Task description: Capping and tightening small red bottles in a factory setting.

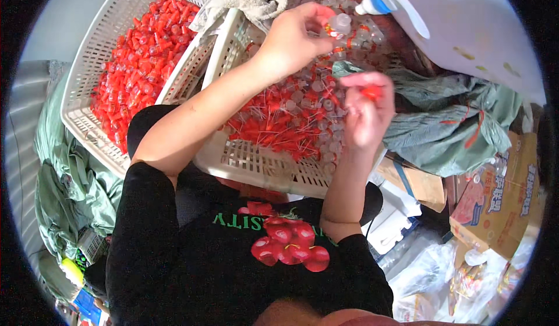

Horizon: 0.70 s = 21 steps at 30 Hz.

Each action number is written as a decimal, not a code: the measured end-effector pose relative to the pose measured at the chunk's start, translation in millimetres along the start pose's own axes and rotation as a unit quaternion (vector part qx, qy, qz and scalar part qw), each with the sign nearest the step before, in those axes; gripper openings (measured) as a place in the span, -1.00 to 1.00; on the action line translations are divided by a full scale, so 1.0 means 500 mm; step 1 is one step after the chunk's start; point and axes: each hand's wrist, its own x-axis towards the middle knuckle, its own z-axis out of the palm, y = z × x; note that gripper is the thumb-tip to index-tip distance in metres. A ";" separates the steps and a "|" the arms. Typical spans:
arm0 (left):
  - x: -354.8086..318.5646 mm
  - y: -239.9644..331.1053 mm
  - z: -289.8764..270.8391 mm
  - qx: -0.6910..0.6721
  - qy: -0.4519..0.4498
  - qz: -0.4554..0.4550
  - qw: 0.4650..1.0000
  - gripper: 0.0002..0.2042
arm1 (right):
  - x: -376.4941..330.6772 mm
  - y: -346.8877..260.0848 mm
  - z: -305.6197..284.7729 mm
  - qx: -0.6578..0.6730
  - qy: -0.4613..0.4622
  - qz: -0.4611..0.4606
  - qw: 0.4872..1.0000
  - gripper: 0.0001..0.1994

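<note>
Basket (78,90), white, of loose red pieces (145,64), left of the left fingers, seemingly for easy reach. Left hand (294,38), fingers clamped on clear piece (339,23), above second basket (262,177), perhaps so drops land inside. Right hand (365,113), blurred, fingers closed about single red piece (371,92). Green bag (445,140), right of those fingers, apparently set aside.

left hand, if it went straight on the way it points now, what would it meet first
Probably the white-and-blue object ahead of the left hand, though depth is unclear.
</note>
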 end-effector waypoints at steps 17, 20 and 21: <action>0.007 0.041 0.004 -0.020 0.012 -0.040 0.999 -0.66 | 0.157 -0.074 0.078 0.089 0.125 -0.219 0.964 -0.82; 0.009 0.040 0.007 -0.011 0.018 -0.027 0.999 -0.66 | 0.168 -0.073 0.083 0.072 0.165 -0.221 0.958 -0.83; 0.009 0.040 0.008 -0.007 0.020 -0.019 1.000 -0.66 | 0.171 -0.074 0.093 0.056 0.196 -0.224 0.953 -0.83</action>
